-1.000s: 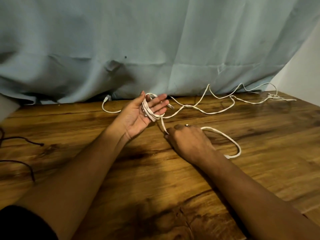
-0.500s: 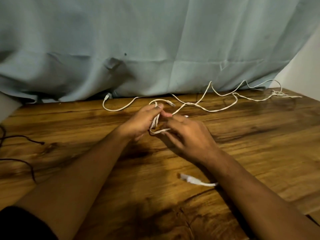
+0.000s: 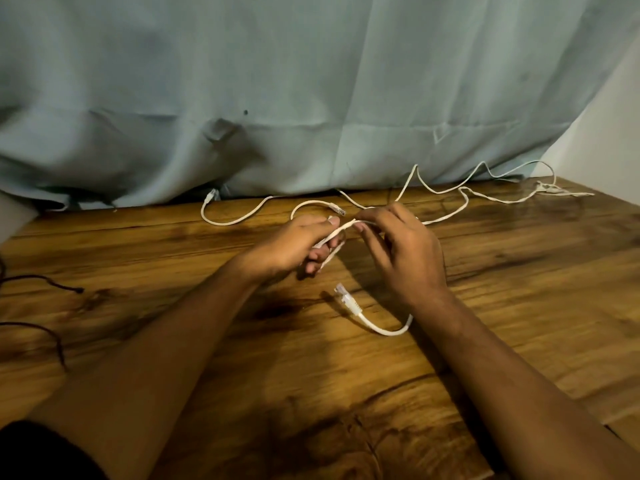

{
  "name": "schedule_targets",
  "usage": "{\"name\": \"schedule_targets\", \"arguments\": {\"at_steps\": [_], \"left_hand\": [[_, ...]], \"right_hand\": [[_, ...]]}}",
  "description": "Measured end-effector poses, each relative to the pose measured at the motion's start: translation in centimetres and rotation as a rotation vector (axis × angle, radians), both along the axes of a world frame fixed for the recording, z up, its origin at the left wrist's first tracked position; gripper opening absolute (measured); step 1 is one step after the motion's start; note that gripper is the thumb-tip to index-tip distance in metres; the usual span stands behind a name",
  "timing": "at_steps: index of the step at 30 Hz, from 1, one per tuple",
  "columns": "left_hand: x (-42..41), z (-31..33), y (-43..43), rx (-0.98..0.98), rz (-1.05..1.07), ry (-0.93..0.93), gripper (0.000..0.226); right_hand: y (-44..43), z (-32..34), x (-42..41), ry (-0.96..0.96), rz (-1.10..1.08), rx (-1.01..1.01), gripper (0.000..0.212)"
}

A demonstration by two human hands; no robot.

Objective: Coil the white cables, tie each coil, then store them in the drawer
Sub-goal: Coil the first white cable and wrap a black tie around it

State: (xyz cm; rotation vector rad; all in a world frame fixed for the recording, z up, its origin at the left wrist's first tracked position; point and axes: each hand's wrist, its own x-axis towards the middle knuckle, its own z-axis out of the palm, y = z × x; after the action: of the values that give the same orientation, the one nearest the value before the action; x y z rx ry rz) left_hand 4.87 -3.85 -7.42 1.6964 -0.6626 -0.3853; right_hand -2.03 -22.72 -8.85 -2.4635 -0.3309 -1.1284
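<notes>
**Coil nearly wound, tail free**

Since the earlier frame, the plug end (image 3: 347, 300) has slid up the table (image 3: 519, 306) toward the hands. Left hand (image 3: 294, 247) is closed around the small coil (image 3: 334, 240); right hand (image 3: 405, 247) pinches the white cable (image 3: 388, 329) at the coil. Next likely step: wrap the tail and tie. A second white cable (image 3: 450, 216) sprawls beneath the pale curtain (image 3: 311, 98).

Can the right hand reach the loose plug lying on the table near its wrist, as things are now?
Probably yes, but not yet: the plug lies uncovered just beside the right hand, whose fingers are busy pinching the white cable with the left hand.
</notes>
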Motion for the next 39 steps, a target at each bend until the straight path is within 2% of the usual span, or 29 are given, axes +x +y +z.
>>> {"name": "schedule_targets", "arguments": {"at_steps": [5, 10, 17, 21, 27, 31, 37, 39], "left_hand": [[-1.1, 0.7, -0.4, -0.173, -0.152, 0.209, 0.036], [-1.9, 0.9, -0.2, -0.308, -0.189, 0.321, 0.027], [-1.3, 1.0, 0.2, -0.532, -0.126, 0.452, 0.028], [-0.5, 1.2, 0.6, -0.665, -0.117, 0.528, 0.029], [1.2, 1.5, 2.0, -0.91, 0.019, 0.559, 0.032], [1.7, 1.5, 2.2, -0.956, 0.134, 0.573, 0.033], [1.8, 1.8, 2.3, -0.959, 0.261, 0.601, 0.035], [1.8, 1.6, 2.2, -0.957, 0.259, 0.606, 0.034]], "right_hand": [[-0.6, -0.7, 0.8, 0.086, 0.024, 0.067, 0.031], [-1.0, -1.5, 1.7, 0.193, 0.104, 0.11, 0.039], [-0.3, -1.9, 1.7, 0.341, 0.078, 0.055, 0.039], [-0.6, -2.0, 1.8, 0.392, 0.088, 0.143, 0.038], [-0.6, -1.8, 1.5, 0.376, 0.121, 0.285, 0.033], [0.2, -2.1, 1.3, 0.358, 0.205, 0.215, 0.011], [1.0, -2.1, 1.1, 0.413, 0.322, 0.149, 0.037], [1.2, -2.1, 1.1, 0.428, 0.335, 0.131, 0.037]]}}
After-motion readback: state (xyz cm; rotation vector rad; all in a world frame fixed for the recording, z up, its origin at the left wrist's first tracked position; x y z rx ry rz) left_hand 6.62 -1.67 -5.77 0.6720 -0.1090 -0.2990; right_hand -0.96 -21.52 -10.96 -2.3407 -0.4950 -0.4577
